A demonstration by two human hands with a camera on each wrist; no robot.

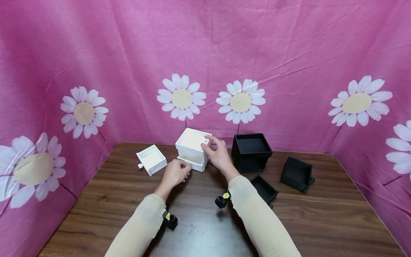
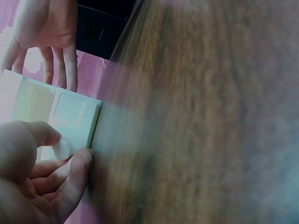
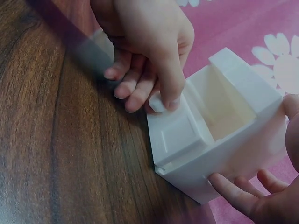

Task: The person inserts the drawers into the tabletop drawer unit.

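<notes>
the white lower drawer (image 1: 197,166) sits in the bottom opening of the white cabinet (image 1: 192,138), near the middle of the head view, and lies just up and to the right of the left hand (image 1: 176,173), which is the nearer one to its front. that hand pinches the drawer's round knob (image 3: 157,102) between thumb and fingers. what matters most, i judge, is how that pinch lines up with the drawer's sliding line, which runs from the lower left of the frame towards the upper right, into the cabinet. the right hand (image 1: 219,153) is on the opposite side, its fingers mostly straight and touching the cabinet's right wall and top edge, apparently steadying it. how deep the drawer sits is hard to tell. the other white drawer (image 1: 158,167) lies on the table (image 1: 106,207), left of the cabinet.
</notes>
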